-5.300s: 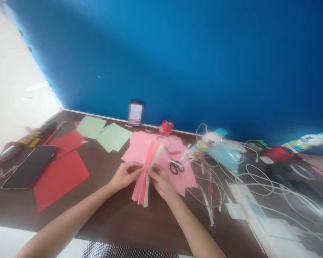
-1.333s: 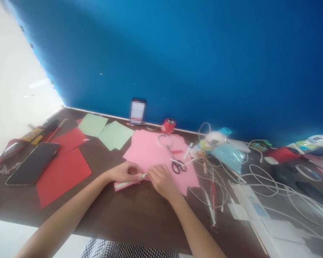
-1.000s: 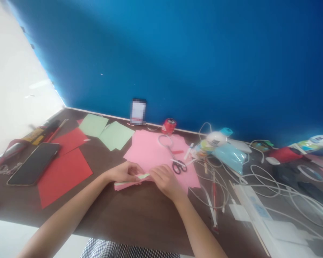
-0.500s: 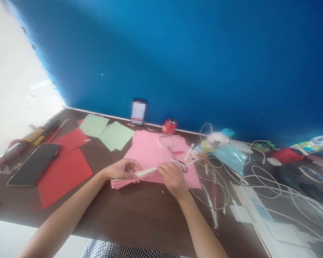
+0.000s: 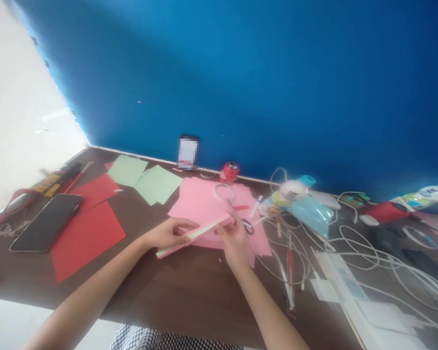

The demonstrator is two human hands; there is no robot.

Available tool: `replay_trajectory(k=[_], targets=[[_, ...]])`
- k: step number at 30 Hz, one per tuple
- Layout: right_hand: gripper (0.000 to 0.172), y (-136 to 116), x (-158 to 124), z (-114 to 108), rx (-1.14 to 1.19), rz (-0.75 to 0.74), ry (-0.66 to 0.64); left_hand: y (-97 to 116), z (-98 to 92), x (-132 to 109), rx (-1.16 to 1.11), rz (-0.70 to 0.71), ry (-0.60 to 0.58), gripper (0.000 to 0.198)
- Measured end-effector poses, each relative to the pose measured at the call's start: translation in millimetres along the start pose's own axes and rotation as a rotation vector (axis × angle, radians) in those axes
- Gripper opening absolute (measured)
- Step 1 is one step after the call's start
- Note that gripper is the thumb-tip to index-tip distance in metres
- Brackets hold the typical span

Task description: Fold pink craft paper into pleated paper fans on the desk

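Note:
My left hand (image 5: 173,233) pinches the near-left part of a folded strip of pink and pale green paper (image 5: 204,229). The strip slants up to the right, held just above the table's front area. At its upper right end, my right hand (image 5: 234,241) has its fingers closed on the same paper. Beneath and behind both hands lie pink paper sheets (image 5: 200,199), spread over one another. Scissors (image 5: 247,226) with dark handles rest on these sheets, partly hidden by my right hand. A roll of tape (image 5: 224,192) lies on the pink paper farther back.
Red sheets (image 5: 91,238), pale green sheets (image 5: 158,184) and a dark phone (image 5: 45,223) lie to the left. A small red pot (image 5: 229,171) stands by the blue wall. On the right are a glue bottle (image 5: 292,190), tangled white cables (image 5: 368,255) and a power strip (image 5: 345,284).
The paper strip has turned from loosely fanned layers to a tighter, steeper slant. My right hand has shifted slightly down, its fingers now pointing up at the strip's end.

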State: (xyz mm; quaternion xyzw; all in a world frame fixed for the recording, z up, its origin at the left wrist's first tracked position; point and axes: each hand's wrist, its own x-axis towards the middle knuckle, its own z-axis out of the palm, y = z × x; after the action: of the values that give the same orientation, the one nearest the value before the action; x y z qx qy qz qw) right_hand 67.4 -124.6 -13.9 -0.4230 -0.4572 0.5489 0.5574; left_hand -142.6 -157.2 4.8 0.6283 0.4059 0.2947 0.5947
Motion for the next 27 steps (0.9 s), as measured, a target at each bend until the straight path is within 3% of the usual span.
replay_trajectory(k=[4,7,10,14,18,23,27], targets=[[0.047,1.0,3.4,-0.7,0.045,0.050,0.027,-1.9,1.3,-0.1,-0.030,0.030,0.034,0.033],[0.040,1.1,3.9,0.2,0.045,0.063,-0.018,-1.3,0.8,-0.3,0.072,0.084,-0.044,0.021],[0.042,2.4,2.9,0.1,0.045,0.042,-0.036,2.0,0.9,-0.6,0.095,0.123,-0.090,0.023],[0.041,0.9,-1.5,-0.4,-0.031,-0.062,0.041,6.1,3.8,-0.4,0.098,0.144,-0.039,0.026],[0.035,-8.1,-6.7,2.7,-0.120,-0.133,-0.001,5.5,7.3,0.1,0.094,0.161,-0.021,0.027],[0.024,-12.7,-7.9,6.3,-0.189,-0.093,0.028,3.3,10.1,0.2,0.054,0.147,-0.060,0.028],[0.029,-8.7,-7.7,6.7,-0.115,-0.110,0.063,1.6,12.7,0.5,0.034,0.144,-0.059,0.029]])
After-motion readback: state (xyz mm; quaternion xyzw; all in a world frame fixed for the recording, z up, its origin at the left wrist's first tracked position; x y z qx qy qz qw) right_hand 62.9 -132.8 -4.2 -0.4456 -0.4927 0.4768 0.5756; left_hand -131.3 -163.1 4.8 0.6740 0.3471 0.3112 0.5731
